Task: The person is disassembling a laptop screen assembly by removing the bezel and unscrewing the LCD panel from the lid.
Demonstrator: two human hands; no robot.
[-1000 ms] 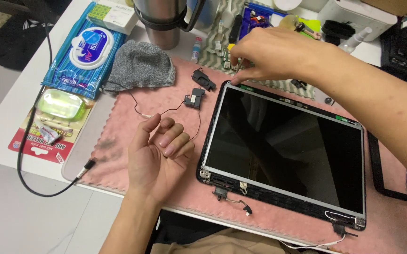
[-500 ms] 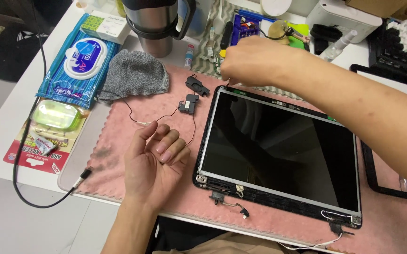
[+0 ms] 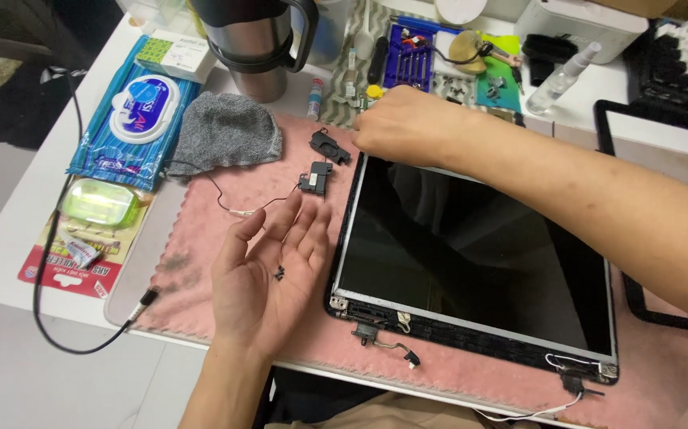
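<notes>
My left hand [image 3: 268, 278] lies palm up on the pink mat [image 3: 201, 238], fingers spread, with a few small black screws [image 3: 279, 274] resting in the palm. Beside it on the right lies a bare laptop screen panel [image 3: 471, 254], dark and flat on the mat. My right hand [image 3: 403, 127] reaches across to the panel's top left corner, fingers curled down onto it; what the fingertips hold is hidden. Two small black speakers [image 3: 316, 176] joined by thin wires lie just left of that corner.
A grey cloth [image 3: 224, 135], a steel mug [image 3: 252, 44], a wipes pack [image 3: 133, 115] and a green case [image 3: 101, 202] crowd the far left. A blue tool tray [image 3: 411, 56] and a spray bottle [image 3: 562, 71] stand behind. A black bezel frame [image 3: 622, 119] lies right.
My left hand has uncurled its fingers, showing the screws in the palm. My right hand has stayed by the panel's top left corner, lowering slightly towards it.
</notes>
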